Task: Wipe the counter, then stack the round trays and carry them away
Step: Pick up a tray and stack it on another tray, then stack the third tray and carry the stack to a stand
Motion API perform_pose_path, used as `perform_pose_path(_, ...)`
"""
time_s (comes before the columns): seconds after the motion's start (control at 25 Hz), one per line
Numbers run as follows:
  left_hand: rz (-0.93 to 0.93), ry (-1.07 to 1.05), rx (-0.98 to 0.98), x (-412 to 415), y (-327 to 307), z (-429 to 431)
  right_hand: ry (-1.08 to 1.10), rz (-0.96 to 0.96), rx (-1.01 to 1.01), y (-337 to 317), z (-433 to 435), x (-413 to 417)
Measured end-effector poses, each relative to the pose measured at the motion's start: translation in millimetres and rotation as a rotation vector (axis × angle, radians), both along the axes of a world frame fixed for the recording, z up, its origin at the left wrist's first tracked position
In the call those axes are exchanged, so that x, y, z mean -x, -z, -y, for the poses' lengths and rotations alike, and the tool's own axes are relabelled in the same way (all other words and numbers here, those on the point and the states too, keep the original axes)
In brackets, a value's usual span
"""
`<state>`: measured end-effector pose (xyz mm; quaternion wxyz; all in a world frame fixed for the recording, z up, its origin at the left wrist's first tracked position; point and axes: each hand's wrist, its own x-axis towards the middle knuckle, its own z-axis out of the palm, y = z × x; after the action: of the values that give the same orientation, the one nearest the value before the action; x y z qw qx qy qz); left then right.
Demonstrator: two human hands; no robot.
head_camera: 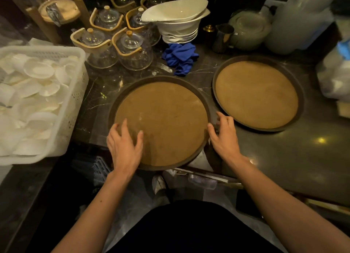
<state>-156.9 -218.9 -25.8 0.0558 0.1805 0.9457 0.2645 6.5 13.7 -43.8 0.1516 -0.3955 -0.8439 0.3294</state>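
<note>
Two round brown trays with dark rims lie on the dark marble counter (303,158). The near tray (162,120) overhangs the counter's front edge. My left hand (124,146) rests flat on its near-left part, fingers spread. My right hand (224,135) sits at its right rim, thumb on the rim and fingers curled beside it. The second tray (257,93) lies apart to the right, untouched. A crumpled blue cloth (180,57) lies behind the near tray.
A white plastic basket (75,93) full of small white dishes stands at the left. Several glass teapots (132,48) with wooden handles crowd the back, beside stacked white bowls (178,23). A metal jug (222,37), plastic containers and bags fill the back right.
</note>
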Motion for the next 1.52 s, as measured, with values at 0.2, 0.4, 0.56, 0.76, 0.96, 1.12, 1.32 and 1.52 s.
perform_pose_path(0.2,-0.028,0.171,-0.099,-72,-22,-28,-0.062,-0.068,-0.074,-21,-6,-68)
perform_pose_path(0.4,0.005,0.371,-0.122,-136,-34,-79,-0.005,-0.138,-0.159,-40,-25,-141)
perform_pose_path(0.56,-0.048,0.512,-0.108,-161,-48,-126,0.042,-0.075,-0.25,-47,-53,-178)
perform_pose_path(0.76,-0.109,0.645,-0.096,-157,-48,-186,0.062,0.03,-0.314,-47,-90,-184)
perform_pose_path(0.96,-0.067,0.691,-0.065,-123,-35,-235,0.077,0.161,-0.355,-51,-133,-162)
perform_pose_path(1.12,-0.032,0.704,-0.011,-92,-24,-262,0.104,0.272,-0.321,-47,-166,-144)
perform_pose_path(1.32,0.0,0.686,0.082,-68,-11,-286,0.118,0.342,-0.266,-39,-206,-132)
perform_pose_path(1.52,0.026,0.57,0.162,-61,-4,-314,0.151,0.4,-0.2,-28,-262,-128)
